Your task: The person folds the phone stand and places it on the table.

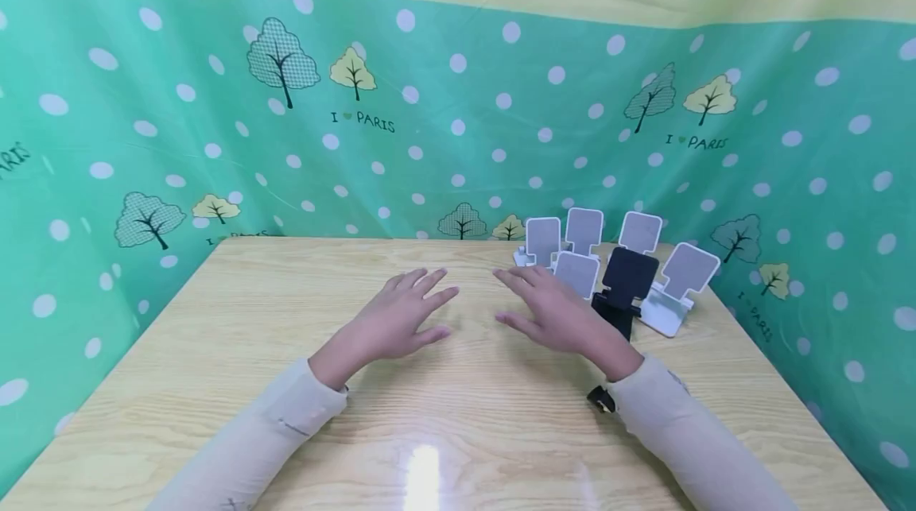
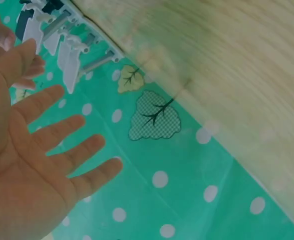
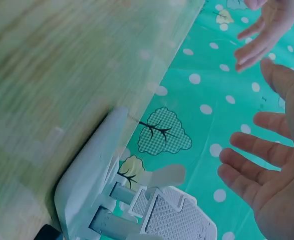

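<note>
My left hand (image 1: 397, 316) hovers over the middle of the table with its fingers spread and nothing in it. Facing it, my right hand (image 1: 554, 308) is also spread and holds nothing; a gap lies between the two. Just beyond and beside the right hand stand several folding phone stands. The black phone stand (image 1: 630, 279) is nearest the right wrist, with a white phone stand (image 1: 688, 272) to its right. Another white stand (image 1: 576, 272) is partly hidden behind the right hand. In the right wrist view a white stand (image 3: 174, 215) shows its textured grey pad.
The wooden table (image 1: 272, 296) runs back to a green dotted cloth (image 1: 458, 98) printed with trees, which also hangs along both sides. More white stands (image 1: 544, 238) are at the back right. A small black object (image 1: 601, 400) shows at the right sleeve cuff.
</note>
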